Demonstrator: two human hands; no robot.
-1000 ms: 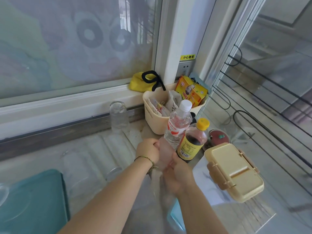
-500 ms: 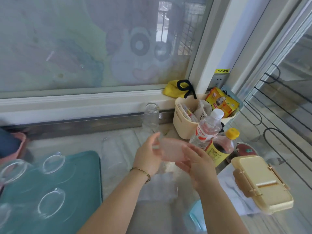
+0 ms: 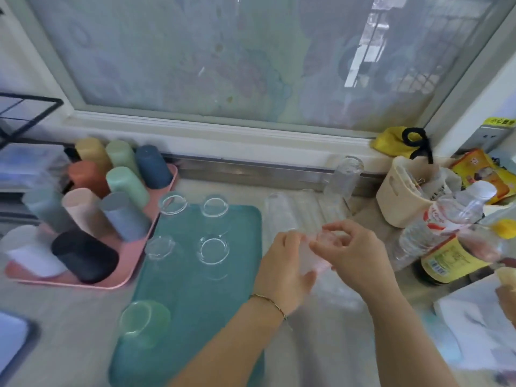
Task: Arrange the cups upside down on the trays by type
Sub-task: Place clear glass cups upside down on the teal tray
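Observation:
Both hands hold one clear glass cup [image 3: 315, 255] just right of the teal tray [image 3: 243, 275]. My left hand [image 3: 282, 272] grips its lower part and my right hand [image 3: 351, 252] pinches its upper end. Several clear glasses stand upside down on the teal tray, among them one near the middle [image 3: 212, 250] and a greenish one [image 3: 143, 321] at the front left. A pink tray [image 3: 122, 275] at the left carries several coloured plastic cups, upside down. More clear glasses [image 3: 282, 216] stand on the counter behind my hands, and a tall one [image 3: 344, 177] by the window sill.
At the right stand a cream basket [image 3: 396, 196], a water bottle [image 3: 446, 222], a yellow-capped sauce bottle [image 3: 458, 252] and white paper [image 3: 480, 325]. A yellow pouch [image 3: 393, 141] lies on the sill. A black wire rack [image 3: 25, 118] is at the far left.
The view has swung left, bringing both trays into sight. My hands have carried the clear cup left toward the teal tray, still held by both.

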